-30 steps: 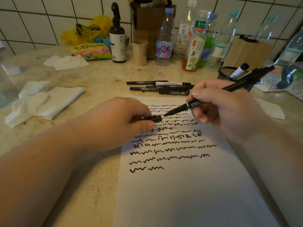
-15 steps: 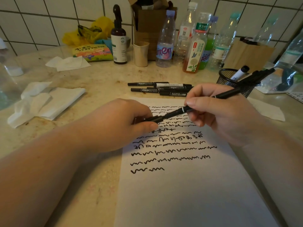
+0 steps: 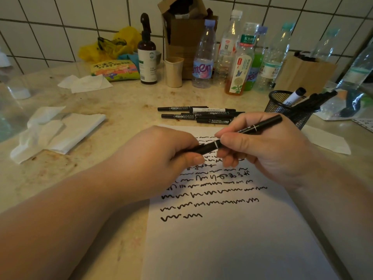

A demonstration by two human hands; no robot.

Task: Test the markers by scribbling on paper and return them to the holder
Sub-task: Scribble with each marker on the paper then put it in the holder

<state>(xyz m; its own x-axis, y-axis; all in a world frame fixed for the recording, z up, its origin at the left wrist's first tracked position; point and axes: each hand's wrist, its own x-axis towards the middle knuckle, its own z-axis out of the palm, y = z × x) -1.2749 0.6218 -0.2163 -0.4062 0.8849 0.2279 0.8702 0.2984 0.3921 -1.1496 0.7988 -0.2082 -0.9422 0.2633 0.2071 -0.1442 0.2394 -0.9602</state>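
Both hands meet over the scribbled upper part of the paper (image 3: 232, 235), which lies toward the near edge of the tabletop (image 3: 125, 102). The right hand (image 3: 268, 150) has its grip closed around the barrel of a black marker (image 3: 250, 129), whose far end points at the mesh holder (image 3: 282, 106) by the right edge. The left hand (image 3: 161, 158) pinches the cap (image 3: 203, 148) at the marker's near end; the cap looks seated, or nearly so.

If the cap is not pushed fully home, the tip could dry out in the holder or smear the fingers. A crooked push could jam the cap or let the marker slip and streak the paper.

Five loose markers (image 3: 199, 116) lie just beyond the paper's far edge. Whether they are tested already cannot be told, so they could get mixed up with the finished ones standing in the holder.
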